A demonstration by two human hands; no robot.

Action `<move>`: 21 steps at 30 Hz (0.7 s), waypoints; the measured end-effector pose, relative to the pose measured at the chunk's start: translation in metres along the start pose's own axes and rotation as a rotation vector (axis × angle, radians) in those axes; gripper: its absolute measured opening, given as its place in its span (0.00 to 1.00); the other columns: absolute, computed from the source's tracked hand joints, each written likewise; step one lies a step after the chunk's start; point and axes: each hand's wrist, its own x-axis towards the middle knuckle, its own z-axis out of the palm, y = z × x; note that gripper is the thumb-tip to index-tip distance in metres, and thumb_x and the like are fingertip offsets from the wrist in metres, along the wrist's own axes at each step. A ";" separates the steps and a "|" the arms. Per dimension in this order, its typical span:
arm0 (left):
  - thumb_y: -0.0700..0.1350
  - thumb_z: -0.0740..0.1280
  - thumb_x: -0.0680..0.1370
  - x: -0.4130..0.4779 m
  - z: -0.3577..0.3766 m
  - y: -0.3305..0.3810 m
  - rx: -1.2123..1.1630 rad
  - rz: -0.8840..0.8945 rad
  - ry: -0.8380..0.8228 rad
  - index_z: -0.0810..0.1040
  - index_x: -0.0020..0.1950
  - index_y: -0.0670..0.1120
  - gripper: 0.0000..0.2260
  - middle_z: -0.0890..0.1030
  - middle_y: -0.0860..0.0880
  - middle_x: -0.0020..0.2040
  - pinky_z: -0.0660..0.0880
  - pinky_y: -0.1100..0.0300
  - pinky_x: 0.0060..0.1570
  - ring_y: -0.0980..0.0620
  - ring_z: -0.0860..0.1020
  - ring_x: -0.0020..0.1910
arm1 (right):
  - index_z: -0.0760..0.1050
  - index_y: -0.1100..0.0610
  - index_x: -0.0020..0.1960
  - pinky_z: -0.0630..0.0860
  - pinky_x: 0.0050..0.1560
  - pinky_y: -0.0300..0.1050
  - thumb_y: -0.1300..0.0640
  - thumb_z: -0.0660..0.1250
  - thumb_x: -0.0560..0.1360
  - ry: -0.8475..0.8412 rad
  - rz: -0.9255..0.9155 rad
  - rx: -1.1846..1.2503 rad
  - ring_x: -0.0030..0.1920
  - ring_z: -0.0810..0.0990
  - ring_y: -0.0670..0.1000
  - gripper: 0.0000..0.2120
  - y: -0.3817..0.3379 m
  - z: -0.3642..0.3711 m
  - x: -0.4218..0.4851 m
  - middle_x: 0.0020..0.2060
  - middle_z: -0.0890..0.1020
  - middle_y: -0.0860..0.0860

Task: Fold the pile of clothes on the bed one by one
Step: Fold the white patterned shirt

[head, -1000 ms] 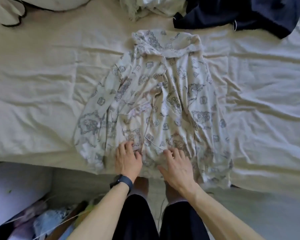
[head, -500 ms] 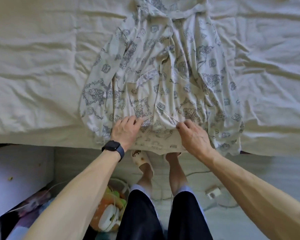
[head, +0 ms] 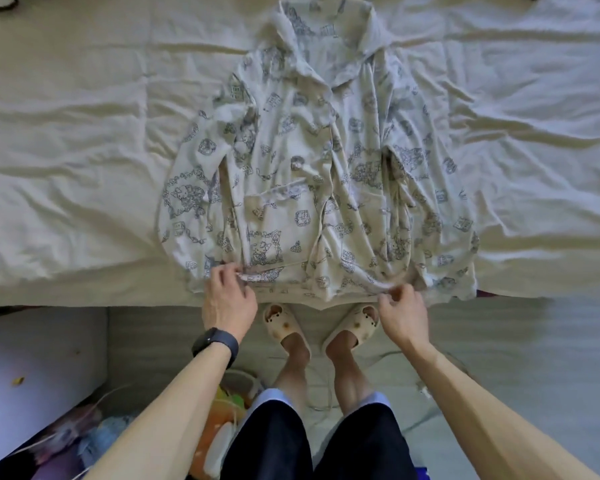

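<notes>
Head view shows the printed pajama shirt spread on the bed, hem at the edge. Left hand and right hand each pinch that hem; uneven pulling could drag it floorward or skew the fold.

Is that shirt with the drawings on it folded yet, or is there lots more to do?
Not yet. Done: the pyjama shirt lies spread out on the bed, front up, collar at the far end. In hand: the left hand and right hand each pinch its hem at the bed's edge. Left: every fold of this shirt. No folded clothes show in this view.
</notes>
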 end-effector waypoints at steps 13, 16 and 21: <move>0.46 0.69 0.79 0.026 0.004 -0.014 -0.922 -0.729 -0.200 0.74 0.66 0.46 0.16 0.79 0.47 0.62 0.73 0.48 0.64 0.46 0.77 0.62 | 0.78 0.55 0.56 0.77 0.49 0.48 0.45 0.73 0.76 -0.185 0.727 1.312 0.49 0.80 0.50 0.16 -0.005 -0.016 0.030 0.52 0.80 0.53; 0.47 0.66 0.81 0.032 -0.010 -0.011 -1.162 -0.818 -0.341 0.78 0.57 0.46 0.07 0.81 0.46 0.54 0.73 0.47 0.60 0.46 0.79 0.56 | 0.79 0.57 0.51 0.76 0.43 0.41 0.45 0.74 0.75 -0.197 0.735 1.345 0.37 0.78 0.46 0.16 -0.009 -0.030 0.030 0.42 0.79 0.50; 0.52 0.70 0.78 0.035 -0.016 -0.003 -1.120 -0.765 -0.388 0.76 0.47 0.47 0.09 0.80 0.48 0.39 0.73 0.50 0.50 0.47 0.78 0.45 | 0.80 0.57 0.48 0.74 0.39 0.41 0.44 0.73 0.75 -0.135 0.771 1.247 0.32 0.73 0.47 0.15 -0.014 -0.034 0.030 0.34 0.79 0.49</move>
